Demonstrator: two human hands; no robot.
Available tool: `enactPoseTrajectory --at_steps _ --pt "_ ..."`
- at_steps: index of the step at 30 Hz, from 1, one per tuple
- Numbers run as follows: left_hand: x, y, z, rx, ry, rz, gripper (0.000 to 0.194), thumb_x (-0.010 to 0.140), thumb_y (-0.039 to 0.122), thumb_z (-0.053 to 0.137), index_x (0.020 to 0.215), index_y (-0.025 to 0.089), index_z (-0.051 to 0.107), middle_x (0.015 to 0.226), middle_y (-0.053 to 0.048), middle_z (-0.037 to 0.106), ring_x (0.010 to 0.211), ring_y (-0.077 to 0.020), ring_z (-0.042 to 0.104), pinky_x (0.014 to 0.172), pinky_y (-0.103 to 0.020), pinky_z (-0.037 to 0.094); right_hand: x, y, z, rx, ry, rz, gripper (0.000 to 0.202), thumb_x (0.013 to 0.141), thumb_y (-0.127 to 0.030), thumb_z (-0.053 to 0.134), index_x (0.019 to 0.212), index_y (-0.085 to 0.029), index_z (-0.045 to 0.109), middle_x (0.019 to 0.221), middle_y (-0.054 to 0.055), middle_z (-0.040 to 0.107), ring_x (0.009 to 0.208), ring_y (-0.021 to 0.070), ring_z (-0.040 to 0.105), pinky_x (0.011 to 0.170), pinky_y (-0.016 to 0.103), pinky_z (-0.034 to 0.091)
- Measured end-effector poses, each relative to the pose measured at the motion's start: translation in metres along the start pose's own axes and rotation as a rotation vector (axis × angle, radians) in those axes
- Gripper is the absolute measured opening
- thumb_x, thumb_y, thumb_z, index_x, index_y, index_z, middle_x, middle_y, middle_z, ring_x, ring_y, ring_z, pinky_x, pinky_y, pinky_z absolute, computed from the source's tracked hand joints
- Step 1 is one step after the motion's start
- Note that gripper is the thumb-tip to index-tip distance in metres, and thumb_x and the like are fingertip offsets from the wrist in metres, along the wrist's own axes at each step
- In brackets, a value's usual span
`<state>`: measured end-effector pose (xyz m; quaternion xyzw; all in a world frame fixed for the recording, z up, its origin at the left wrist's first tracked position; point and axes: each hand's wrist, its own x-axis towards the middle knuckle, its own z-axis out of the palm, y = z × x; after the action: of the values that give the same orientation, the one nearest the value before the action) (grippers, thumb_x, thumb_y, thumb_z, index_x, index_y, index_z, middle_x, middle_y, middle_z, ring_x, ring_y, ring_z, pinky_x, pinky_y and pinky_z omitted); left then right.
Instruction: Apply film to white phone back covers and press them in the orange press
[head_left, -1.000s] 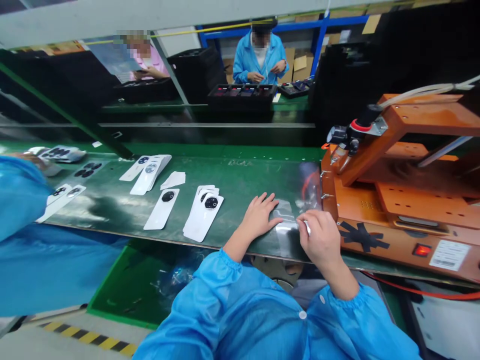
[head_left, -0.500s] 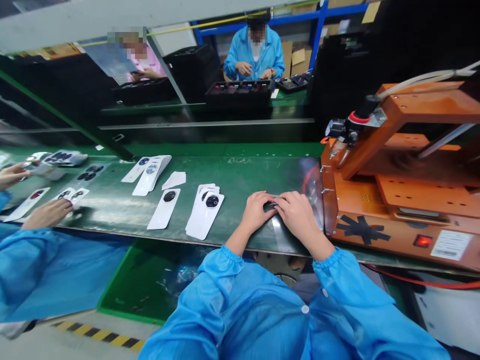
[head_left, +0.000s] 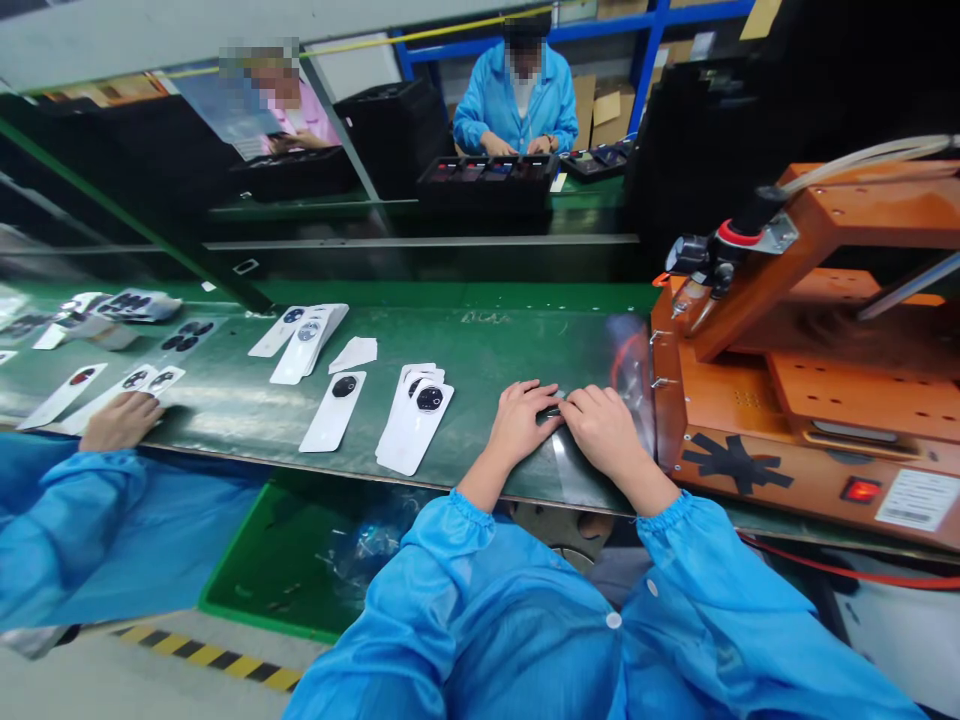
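Note:
My left hand (head_left: 523,418) and my right hand (head_left: 600,425) meet over the green bench near its front edge. Their fingers are curled together around a small dark piece (head_left: 553,408), mostly covered by the fingertips, so its kind does not show. To the left of my hands lies a small stack of white phone back panels (head_left: 412,430) with round black camera rings. A single white panel (head_left: 330,420) rests farther left, below a scrap of white paper (head_left: 354,353). Behind these is another fanned pile of white panels (head_left: 309,345).
An orange press machine (head_left: 750,400) with a lit red switch stands close on my right. At left, a co-worker's hand (head_left: 120,420) touches white panels beside dark round parts (head_left: 187,337). A green bin (head_left: 270,570) sits below the bench edge. Two people work across the bench.
The view has shifted slightly. My two hands stay together over the small dark piece with little movement. One of the co-worker's hands at the left has gone out of view.

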<state>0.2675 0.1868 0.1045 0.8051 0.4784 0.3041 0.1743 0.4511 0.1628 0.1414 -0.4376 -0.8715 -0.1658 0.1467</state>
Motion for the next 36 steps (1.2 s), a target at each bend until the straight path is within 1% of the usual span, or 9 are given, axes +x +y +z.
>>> enactPoseTrajectory --at_steps 6,11,15,18,23,25,31,34,36 --pt "0.002 -0.004 -0.001 -0.036 0.038 -0.024 0.012 0.092 0.029 0.070 0.102 0.028 0.077 0.119 0.001 0.077 0.128 -0.0229 0.059 0.115 -0.048 0.039 0.001 0.000 -0.004 0.108 0.048 0.113 0.023 0.101 -0.025 0.053 0.086 -0.018 0.069 0.087 0.008 0.065 0.085 0.0227 0.050 0.073 0.037 0.030" --pt "0.004 -0.008 0.001 -0.060 0.064 -0.032 0.008 0.088 0.021 0.072 0.094 0.026 0.075 0.103 0.001 0.079 0.123 -0.0220 0.062 0.112 -0.045 0.043 0.007 -0.002 -0.006 0.235 0.117 0.212 0.018 0.098 -0.032 0.061 0.107 -0.018 0.068 0.110 0.010 0.068 0.101 0.0246 0.054 0.080 0.037 0.033" --pt "0.003 -0.008 0.003 -0.055 0.077 -0.037 0.011 0.085 0.017 0.073 0.093 0.025 0.074 0.100 -0.001 0.078 0.122 -0.0245 0.064 0.109 -0.047 0.045 0.011 -0.002 -0.001 0.190 0.033 0.099 0.020 0.100 -0.027 0.059 0.116 -0.020 0.069 0.095 0.006 0.071 0.091 0.0235 0.056 0.076 0.038 0.031" --pt "0.002 -0.007 0.002 -0.054 0.084 -0.032 0.012 0.085 0.023 0.076 0.097 0.026 0.074 0.101 -0.002 0.078 0.121 -0.0247 0.064 0.109 -0.047 0.044 0.010 -0.001 0.002 0.140 0.018 0.093 0.018 0.101 -0.023 0.055 0.105 -0.019 0.072 0.086 0.005 0.072 0.083 0.0224 0.056 0.075 0.039 0.031" --pt "0.003 -0.007 0.002 -0.047 0.064 -0.022 0.011 0.091 0.024 0.070 0.099 0.028 0.076 0.109 0.001 0.079 0.123 -0.0224 0.063 0.112 -0.046 0.041 0.006 -0.002 -0.001 0.067 0.073 -0.004 0.021 0.102 -0.018 0.050 0.105 -0.015 0.071 0.115 0.011 0.072 0.104 0.0245 0.057 0.091 0.041 0.034" --pt "0.004 -0.007 0.003 -0.039 0.050 -0.015 0.013 0.091 0.023 0.069 0.101 0.028 0.077 0.114 0.002 0.078 0.125 -0.0220 0.062 0.113 -0.046 0.040 0.007 -0.003 -0.005 0.035 0.059 -0.040 0.022 0.102 -0.017 0.049 0.105 -0.014 0.071 0.120 0.012 0.070 0.110 0.0261 0.055 0.096 0.042 0.033" --pt "0.003 -0.001 0.003 0.036 0.033 0.000 0.019 0.095 0.029 0.065 0.111 0.029 0.076 0.124 0.001 0.075 0.128 -0.0209 0.058 0.115 -0.046 0.038 0.011 -0.001 -0.011 -0.029 -0.059 -0.075 0.019 0.098 -0.014 0.051 0.096 -0.013 0.069 0.105 0.015 0.069 0.097 0.0274 0.055 0.080 0.041 0.036" --pt "0.002 0.004 -0.001 0.107 0.024 0.008 0.023 0.095 0.037 0.065 0.115 0.030 0.074 0.129 0.003 0.073 0.128 -0.0190 0.057 0.117 -0.044 0.036 0.008 0.004 -0.010 -0.050 -0.014 -0.099 0.018 0.096 -0.011 0.052 0.100 -0.011 0.069 0.111 0.017 0.069 0.100 0.0283 0.056 0.081 0.041 0.038" --pt "0.002 0.006 -0.003 0.153 0.021 0.013 0.035 0.092 0.047 0.067 0.123 0.030 0.070 0.136 0.003 0.069 0.130 -0.0197 0.056 0.121 -0.047 0.032 0.001 0.006 -0.012 -0.061 0.050 -0.087 0.018 0.095 -0.011 0.052 0.103 -0.011 0.068 0.115 0.017 0.068 0.105 0.0290 0.057 0.084 0.041 0.039"
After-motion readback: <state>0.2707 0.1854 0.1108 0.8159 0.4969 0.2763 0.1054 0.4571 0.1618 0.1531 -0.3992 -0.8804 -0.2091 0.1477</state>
